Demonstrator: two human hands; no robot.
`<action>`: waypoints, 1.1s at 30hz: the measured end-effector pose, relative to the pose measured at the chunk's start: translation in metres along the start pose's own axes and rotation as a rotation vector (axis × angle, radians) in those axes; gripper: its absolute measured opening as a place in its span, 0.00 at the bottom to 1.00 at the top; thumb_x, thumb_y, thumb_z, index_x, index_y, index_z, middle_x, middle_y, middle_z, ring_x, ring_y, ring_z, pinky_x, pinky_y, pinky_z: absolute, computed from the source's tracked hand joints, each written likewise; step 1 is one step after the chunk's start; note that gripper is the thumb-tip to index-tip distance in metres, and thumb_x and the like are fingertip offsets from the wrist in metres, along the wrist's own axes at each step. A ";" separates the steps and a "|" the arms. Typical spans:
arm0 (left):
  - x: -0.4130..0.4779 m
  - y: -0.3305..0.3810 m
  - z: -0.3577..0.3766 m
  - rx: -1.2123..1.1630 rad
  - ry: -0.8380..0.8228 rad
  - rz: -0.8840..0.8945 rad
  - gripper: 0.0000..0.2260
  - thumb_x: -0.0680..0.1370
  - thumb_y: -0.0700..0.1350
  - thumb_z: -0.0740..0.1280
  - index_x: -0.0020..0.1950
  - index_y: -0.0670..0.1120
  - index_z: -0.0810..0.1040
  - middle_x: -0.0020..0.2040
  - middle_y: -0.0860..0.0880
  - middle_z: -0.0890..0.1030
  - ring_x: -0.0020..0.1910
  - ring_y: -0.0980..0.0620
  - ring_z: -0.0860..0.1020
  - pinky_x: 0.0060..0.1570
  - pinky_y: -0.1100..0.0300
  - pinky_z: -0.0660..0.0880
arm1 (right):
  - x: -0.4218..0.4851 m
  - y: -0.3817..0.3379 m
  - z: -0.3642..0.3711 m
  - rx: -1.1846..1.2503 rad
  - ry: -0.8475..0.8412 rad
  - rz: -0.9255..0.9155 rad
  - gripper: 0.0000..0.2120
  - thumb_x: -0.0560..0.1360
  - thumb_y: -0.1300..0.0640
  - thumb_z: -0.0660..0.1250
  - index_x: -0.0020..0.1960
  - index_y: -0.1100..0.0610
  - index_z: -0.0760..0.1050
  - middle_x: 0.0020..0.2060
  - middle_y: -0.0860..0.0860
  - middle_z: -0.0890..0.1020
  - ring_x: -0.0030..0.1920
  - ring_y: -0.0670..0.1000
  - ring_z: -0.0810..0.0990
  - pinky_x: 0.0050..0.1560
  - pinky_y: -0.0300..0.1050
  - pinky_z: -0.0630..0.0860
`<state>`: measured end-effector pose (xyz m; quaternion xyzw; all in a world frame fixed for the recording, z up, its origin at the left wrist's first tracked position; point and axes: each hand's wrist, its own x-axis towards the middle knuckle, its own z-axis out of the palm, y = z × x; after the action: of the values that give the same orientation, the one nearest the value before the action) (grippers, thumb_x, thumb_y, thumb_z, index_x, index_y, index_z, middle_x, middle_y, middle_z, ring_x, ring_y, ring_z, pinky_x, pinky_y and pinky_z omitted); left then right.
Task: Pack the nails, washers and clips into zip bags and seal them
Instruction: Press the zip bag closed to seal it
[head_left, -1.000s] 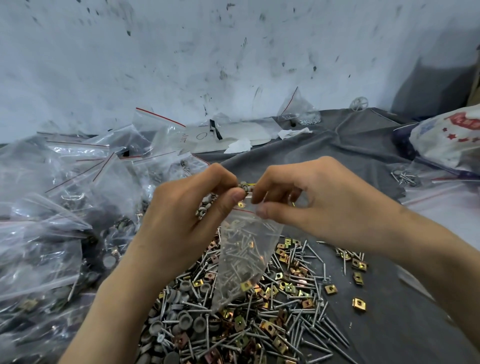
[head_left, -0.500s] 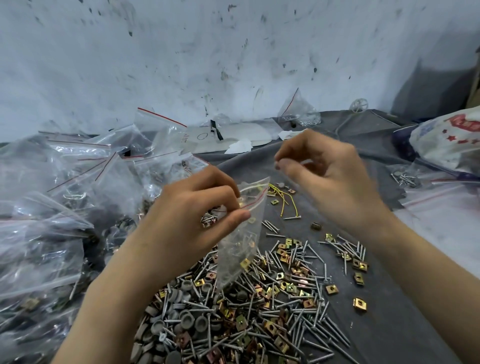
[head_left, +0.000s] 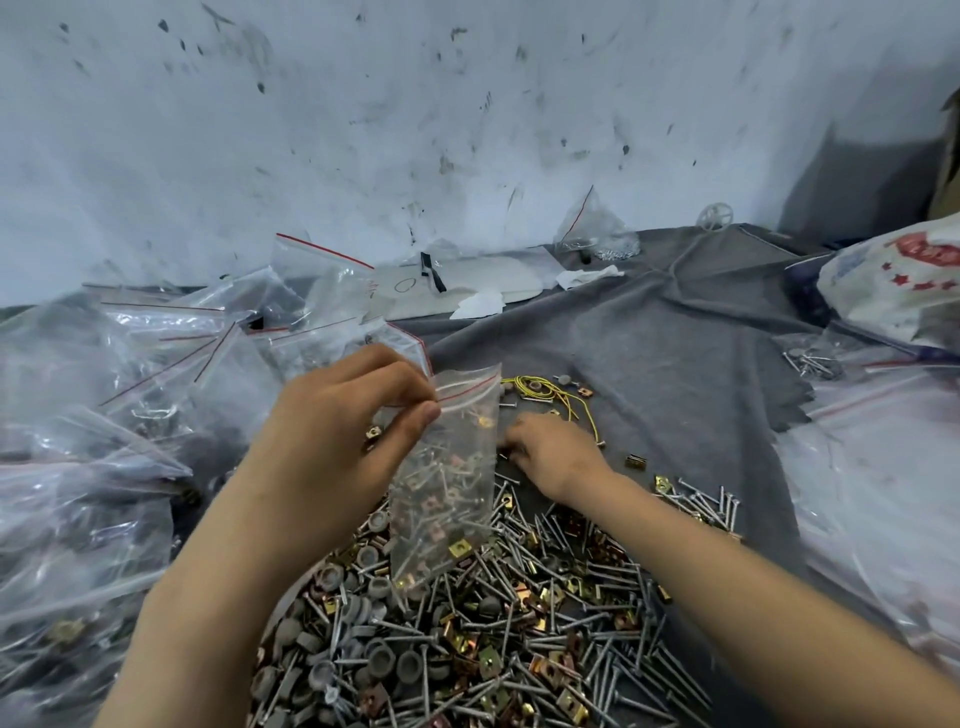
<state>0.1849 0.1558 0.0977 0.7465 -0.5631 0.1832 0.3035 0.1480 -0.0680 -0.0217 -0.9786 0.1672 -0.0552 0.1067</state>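
Observation:
My left hand (head_left: 343, 415) pinches the top corner of a small clear zip bag (head_left: 447, 483) with a red seal line. The bag hangs upright over the pile and holds nails and a few brass clips. My right hand (head_left: 558, 457) rests palm down on the grey cloth just right of the bag, its fingertips hidden behind the bag's edge. A big heap of nails (head_left: 545, 623), grey washers (head_left: 379, 662) and brass clips (head_left: 488, 662) lies below both hands.
Filled zip bags (head_left: 104, 415) are piled on the left. More plastic bags (head_left: 883, 467) lie on the right, with a printed sack (head_left: 904, 280) behind. Yellow rubber bands (head_left: 540, 392) lie on the grey cloth (head_left: 675, 338) beyond my right hand. A stained wall stands behind.
My right hand let go of the bag's mouth, rose away, then dropped to the cloth beside the bag. My left hand kept hold of the bag and lifted it slightly.

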 end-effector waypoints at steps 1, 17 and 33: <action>0.000 0.000 0.000 -0.004 -0.007 -0.003 0.06 0.73 0.42 0.67 0.41 0.41 0.82 0.42 0.50 0.81 0.42 0.60 0.76 0.43 0.62 0.72 | 0.002 0.000 0.001 -0.010 0.011 0.001 0.13 0.77 0.59 0.62 0.60 0.51 0.76 0.60 0.52 0.76 0.62 0.57 0.73 0.58 0.52 0.73; 0.002 0.011 0.008 -0.068 -0.088 -0.059 0.15 0.70 0.53 0.69 0.52 0.46 0.81 0.45 0.51 0.81 0.43 0.58 0.79 0.46 0.66 0.72 | -0.072 -0.040 -0.085 1.282 0.275 -0.153 0.07 0.71 0.68 0.70 0.44 0.57 0.79 0.32 0.49 0.83 0.32 0.43 0.78 0.35 0.35 0.75; 0.002 0.011 0.007 -0.059 -0.137 0.028 0.11 0.69 0.47 0.70 0.46 0.43 0.86 0.40 0.49 0.83 0.36 0.55 0.80 0.39 0.69 0.71 | -0.090 -0.058 -0.106 1.182 0.104 -0.199 0.08 0.68 0.68 0.73 0.43 0.56 0.81 0.37 0.57 0.85 0.33 0.47 0.81 0.38 0.37 0.79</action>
<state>0.1742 0.1478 0.0963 0.7402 -0.5981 0.1192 0.2833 0.0663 -0.0041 0.0874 -0.7605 0.0209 -0.1963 0.6186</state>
